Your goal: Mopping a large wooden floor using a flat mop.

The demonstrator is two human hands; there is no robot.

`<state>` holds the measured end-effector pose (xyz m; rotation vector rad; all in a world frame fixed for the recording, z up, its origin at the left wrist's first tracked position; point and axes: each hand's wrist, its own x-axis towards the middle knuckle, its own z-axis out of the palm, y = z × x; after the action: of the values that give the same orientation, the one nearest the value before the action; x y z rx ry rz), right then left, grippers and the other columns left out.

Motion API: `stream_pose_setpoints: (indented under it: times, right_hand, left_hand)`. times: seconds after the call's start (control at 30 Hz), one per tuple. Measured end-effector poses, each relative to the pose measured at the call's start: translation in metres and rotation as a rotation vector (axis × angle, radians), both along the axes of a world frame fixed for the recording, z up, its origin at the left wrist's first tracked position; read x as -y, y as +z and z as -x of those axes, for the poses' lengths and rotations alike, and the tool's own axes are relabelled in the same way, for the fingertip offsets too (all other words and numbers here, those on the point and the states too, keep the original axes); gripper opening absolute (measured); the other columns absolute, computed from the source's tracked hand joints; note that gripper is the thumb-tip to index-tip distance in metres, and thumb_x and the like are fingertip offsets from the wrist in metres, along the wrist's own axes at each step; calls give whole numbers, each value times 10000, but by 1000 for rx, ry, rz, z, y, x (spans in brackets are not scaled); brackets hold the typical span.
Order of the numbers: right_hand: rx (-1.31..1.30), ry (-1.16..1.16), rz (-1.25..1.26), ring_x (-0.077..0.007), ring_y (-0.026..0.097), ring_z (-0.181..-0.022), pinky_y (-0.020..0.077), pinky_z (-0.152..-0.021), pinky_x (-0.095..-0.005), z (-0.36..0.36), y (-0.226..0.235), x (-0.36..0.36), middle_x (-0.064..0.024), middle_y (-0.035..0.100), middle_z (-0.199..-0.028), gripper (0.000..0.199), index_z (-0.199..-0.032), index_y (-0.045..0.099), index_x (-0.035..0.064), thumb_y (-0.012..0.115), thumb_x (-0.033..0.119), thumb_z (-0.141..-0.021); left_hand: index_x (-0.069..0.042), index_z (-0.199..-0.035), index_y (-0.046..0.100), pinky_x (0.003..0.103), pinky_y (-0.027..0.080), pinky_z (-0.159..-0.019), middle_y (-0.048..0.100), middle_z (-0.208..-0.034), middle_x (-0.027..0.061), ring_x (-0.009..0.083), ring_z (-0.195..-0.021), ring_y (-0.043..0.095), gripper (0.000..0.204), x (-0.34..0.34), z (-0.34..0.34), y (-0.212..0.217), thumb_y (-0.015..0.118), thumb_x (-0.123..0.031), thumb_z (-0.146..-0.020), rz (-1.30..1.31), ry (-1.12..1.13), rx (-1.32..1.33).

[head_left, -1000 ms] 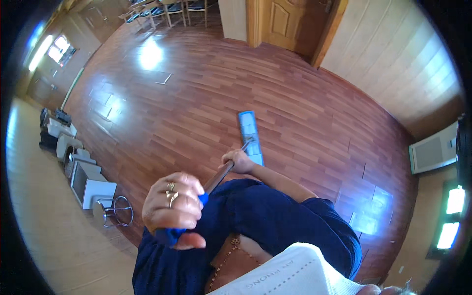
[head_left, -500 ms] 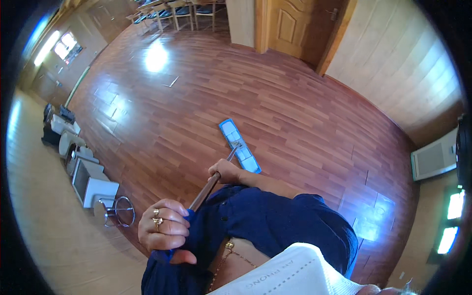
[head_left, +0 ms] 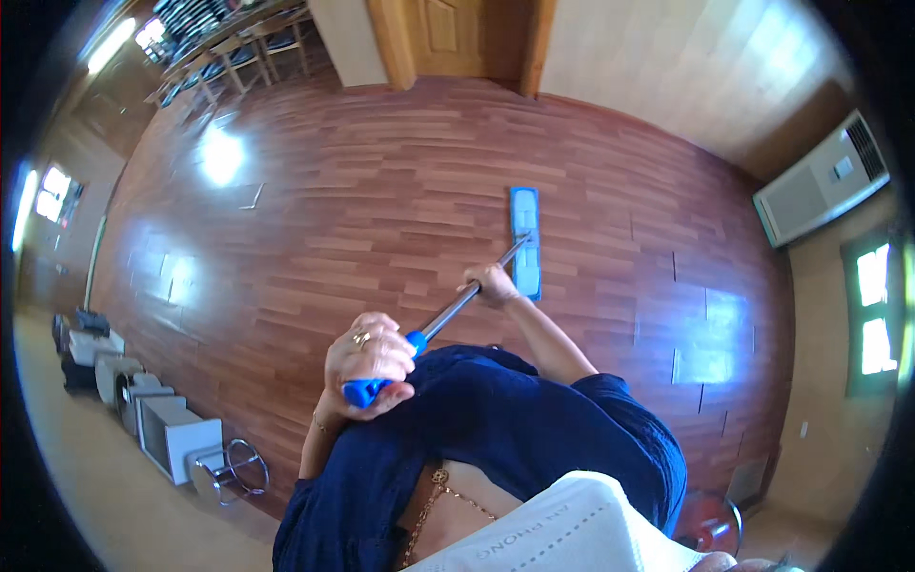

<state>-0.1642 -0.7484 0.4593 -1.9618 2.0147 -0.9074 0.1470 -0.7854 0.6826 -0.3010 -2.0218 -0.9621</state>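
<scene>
Both hands, left hand (head_left: 367, 360) and right hand (head_left: 491, 284), grip the mop handle (head_left: 457, 307).

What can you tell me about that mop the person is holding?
The flat mop with a silver metal pole has a blue grip at its upper end and a long, narrow blue pad lying flat on the reddish wooden plank floor. The pole slants down away from the person. The left hand clasps the blue grip; the right hand grips the pole lower down.

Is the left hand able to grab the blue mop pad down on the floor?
Probably not as it stands: the left hand grips the handle's blue end up high, while the mop pad lies at the pole's far end.
</scene>
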Motion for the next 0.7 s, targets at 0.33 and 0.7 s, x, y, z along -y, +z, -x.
stream_pose_setpoints:
  times: [0.33,0.7]
  right_hand:
    - [-25,-625,31,-287,617,-880,438,-755,-474,-19,-69,-35,-47,637,-789,68,-717,590,158,647,189,-694]
    - [66,-898,272,-339,533,-738,409,-696,-415,-84,-64,-75,-95,543,-677,283,-661,467,74,739,134,-712]
  left_hand:
    - [-108,-772,617,404,400,-903,692,-875,51,257,-959,655,161,94,-13,-51,759,-69,-707,-104,-445,351]
    - [-98,-798,626,419,385,-934,691,-916,52,262,-1034,633,118,134,9,-21,730,-81,-748,-123,-784,519]
